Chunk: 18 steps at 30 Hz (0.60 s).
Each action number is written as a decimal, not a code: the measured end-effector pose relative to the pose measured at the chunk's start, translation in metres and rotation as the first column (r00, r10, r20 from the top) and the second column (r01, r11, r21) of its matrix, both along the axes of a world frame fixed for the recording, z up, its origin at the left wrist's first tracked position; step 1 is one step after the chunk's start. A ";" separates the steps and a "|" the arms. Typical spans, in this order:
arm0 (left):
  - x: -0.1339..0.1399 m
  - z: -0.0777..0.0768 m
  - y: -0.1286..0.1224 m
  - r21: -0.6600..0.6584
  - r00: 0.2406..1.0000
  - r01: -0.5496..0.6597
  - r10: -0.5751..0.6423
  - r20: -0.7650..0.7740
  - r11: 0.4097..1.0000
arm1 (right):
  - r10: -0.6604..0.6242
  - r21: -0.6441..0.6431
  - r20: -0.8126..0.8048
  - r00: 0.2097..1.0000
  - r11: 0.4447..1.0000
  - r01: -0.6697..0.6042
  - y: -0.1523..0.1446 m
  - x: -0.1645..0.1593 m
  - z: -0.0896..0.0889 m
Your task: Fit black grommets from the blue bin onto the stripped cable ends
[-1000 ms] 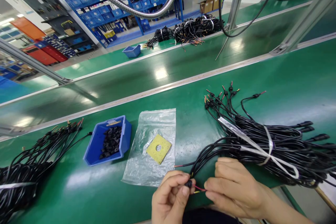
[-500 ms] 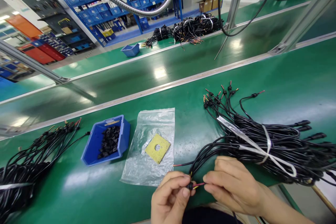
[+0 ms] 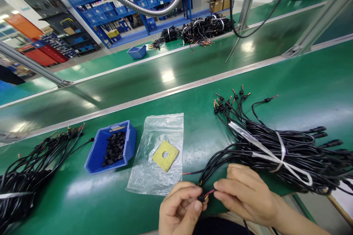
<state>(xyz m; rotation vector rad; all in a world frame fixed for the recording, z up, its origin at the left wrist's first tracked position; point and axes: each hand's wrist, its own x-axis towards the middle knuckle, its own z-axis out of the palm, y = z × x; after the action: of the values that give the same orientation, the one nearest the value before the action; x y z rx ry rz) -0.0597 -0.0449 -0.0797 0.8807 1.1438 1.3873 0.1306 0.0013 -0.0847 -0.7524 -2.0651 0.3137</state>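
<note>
Wire ends (image 3: 209,193), red and yellow, sit pinched by right hand (image 3: 245,194) while left hand (image 3: 180,207) grips a small black connector (image 3: 200,197) at the surface's near edge, aligned for fitting.

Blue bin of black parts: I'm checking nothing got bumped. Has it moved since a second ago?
No. The blue bin sits beside the plastic bag as before; only the camera shifted.

A single head-worn camera looks forward and down, close over the green tabletop (image 3: 82,198), hands (image 3: 215,202) at the lower edge, shelving across the top.
</note>
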 end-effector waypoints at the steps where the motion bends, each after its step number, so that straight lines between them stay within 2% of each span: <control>1: 0.000 -0.001 0.000 -0.002 1.000 0.003 -0.003 0.003 1.000 | 0.004 0.002 0.002 1.000 1.000 -0.004 0.000 0.000 0.000; 7: -0.004 -0.004 -0.001 -0.004 0.999 0.042 -0.042 0.001 0.999 | 0.038 0.002 0.050 0.998 0.999 -0.038 0.002 -0.001 0.004; 12: -0.004 -0.001 0.000 -0.025 0.997 0.053 -0.051 0.056 0.998 | -0.013 0.032 0.016 1.000 0.999 0.012 0.001 -0.002 0.007; 18: -0.003 0.005 0.000 -0.043 0.998 0.061 -0.060 0.032 0.997 | -0.038 0.036 0.028 0.999 0.999 0.037 -0.001 -0.002 0.004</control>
<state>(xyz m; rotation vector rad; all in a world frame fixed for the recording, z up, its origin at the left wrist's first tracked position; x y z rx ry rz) -0.0626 -0.0447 -0.0750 0.8539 1.1116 1.3173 0.1291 0.0001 -0.0805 -0.7774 -2.0753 0.2453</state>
